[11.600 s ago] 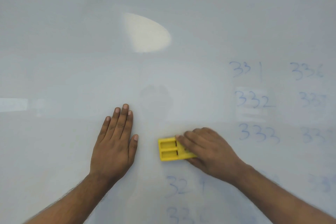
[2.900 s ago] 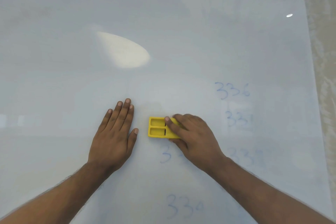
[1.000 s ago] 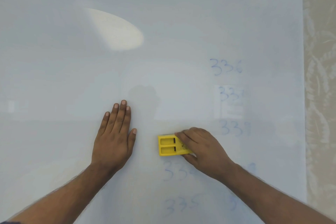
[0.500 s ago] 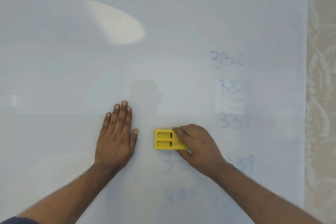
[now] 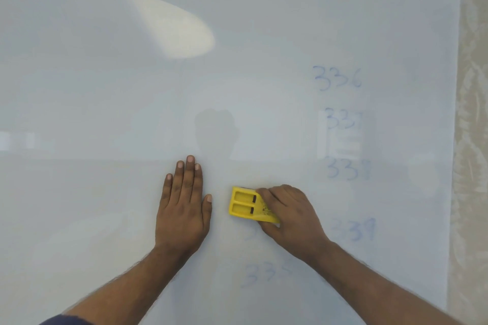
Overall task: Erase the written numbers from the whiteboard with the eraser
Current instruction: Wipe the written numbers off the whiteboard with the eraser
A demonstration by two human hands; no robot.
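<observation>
Whiteboard (image 5: 105,87) fills nearly the whole view, glossy, with a pale oval glare patch (image 5: 177,29) at about 11 o'clock. Left hand (image 5: 182,208) lies flat on the board just below centre, fingers together, pointing to 12 o'clock. Right hand (image 5: 290,216) at its 3 o'clock side, near but apart, closed over the right end of a yellow eraser (image 5: 244,204) pressed to the board. Faint blue numbers: 336 (image 5: 336,80) at 2 o'clock, three more stacked below it, partly smudged; another, 33-something (image 5: 264,274), at 6 o'clock of the eraser. Patterned wall strip (image 5: 472,140) along the 3 o'clock edge.
</observation>
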